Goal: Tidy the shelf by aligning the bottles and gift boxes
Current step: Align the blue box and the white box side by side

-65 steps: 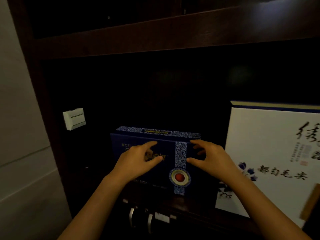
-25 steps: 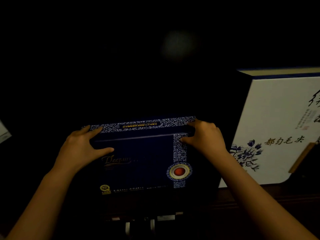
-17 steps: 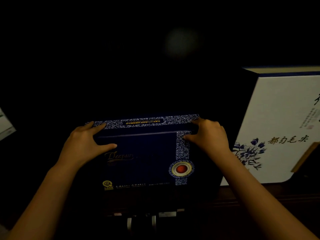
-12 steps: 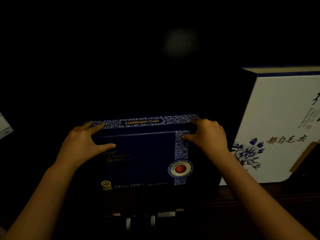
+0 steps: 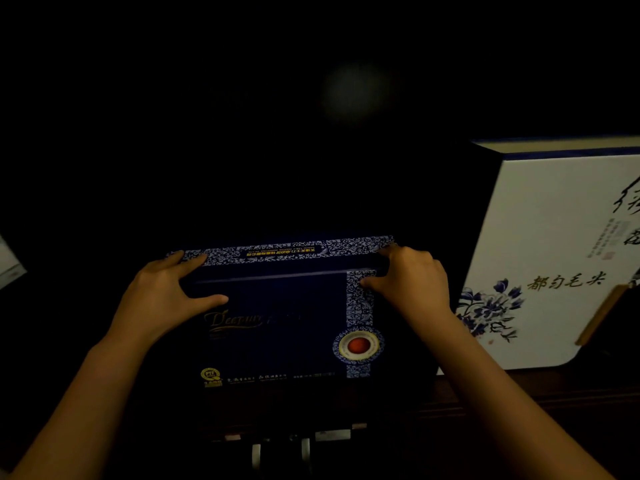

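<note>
A dark blue gift box (image 5: 284, 327) with a blue-and-white patterned band and a red round seal stands upright on the dark wooden shelf (image 5: 519, 400). My left hand (image 5: 162, 299) grips its upper left corner, fingers over the top edge and thumb on the front. My right hand (image 5: 412, 285) holds the upper right corner the same way. To the right stands a taller white gift box (image 5: 554, 258) with blue flowers and dark calligraphy, close beside the blue box. No bottles are visible.
The shelf recess behind and above the boxes is almost black. A pale object (image 5: 8, 261) shows at the left edge. Metal handles (image 5: 280, 452) sit below the shelf front. A brown strip (image 5: 602, 313) leans over the white box's right part.
Since 2.6 s ago my hands went from the box's front to its top corners and the view came closer. In the last second the box and hands barely shifted.
</note>
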Available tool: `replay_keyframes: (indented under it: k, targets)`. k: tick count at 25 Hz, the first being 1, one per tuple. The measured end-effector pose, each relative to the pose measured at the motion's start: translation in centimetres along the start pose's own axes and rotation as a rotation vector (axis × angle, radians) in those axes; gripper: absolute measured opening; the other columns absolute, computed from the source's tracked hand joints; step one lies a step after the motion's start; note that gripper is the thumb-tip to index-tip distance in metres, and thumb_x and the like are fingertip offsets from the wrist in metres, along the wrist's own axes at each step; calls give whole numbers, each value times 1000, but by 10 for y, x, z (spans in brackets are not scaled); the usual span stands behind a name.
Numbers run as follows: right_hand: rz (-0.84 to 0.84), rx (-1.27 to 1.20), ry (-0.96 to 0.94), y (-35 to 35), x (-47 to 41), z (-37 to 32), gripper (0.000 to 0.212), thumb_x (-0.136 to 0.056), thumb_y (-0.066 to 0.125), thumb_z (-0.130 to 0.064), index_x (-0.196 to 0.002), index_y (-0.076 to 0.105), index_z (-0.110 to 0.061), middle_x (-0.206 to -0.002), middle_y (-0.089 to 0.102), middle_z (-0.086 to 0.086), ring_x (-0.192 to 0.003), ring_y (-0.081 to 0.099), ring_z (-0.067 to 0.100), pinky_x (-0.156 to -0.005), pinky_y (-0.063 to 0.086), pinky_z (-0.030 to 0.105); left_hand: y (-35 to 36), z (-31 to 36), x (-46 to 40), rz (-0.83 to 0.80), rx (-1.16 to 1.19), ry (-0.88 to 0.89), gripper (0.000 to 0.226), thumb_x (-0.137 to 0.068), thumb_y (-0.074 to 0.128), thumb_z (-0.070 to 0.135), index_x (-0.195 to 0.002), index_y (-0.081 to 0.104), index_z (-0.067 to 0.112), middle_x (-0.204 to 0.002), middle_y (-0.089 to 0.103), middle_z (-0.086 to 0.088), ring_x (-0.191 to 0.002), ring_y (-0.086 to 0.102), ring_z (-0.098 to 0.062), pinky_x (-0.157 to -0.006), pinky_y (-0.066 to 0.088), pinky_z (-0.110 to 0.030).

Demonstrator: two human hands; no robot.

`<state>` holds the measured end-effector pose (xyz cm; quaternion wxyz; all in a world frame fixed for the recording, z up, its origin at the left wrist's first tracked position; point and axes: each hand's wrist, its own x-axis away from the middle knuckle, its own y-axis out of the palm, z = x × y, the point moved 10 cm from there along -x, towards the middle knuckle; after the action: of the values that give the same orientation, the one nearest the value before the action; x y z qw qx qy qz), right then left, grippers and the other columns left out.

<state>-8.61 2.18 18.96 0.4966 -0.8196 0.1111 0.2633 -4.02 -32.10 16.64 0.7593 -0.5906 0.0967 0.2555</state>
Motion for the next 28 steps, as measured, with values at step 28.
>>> replay_keyframes:
  k: [28]
  targets:
    - [371, -405, 258, -138, 82, 198, 34, -70, 68, -36, -102, 60, -25, -98, 65, 3, -89, 62, 17, -74, 53, 22, -10, 160, 47, 152, 467, 119, 85, -70, 60, 64, -140, 34, 25, -151, 33, -4, -139, 29, -21, -115, 23, -48]
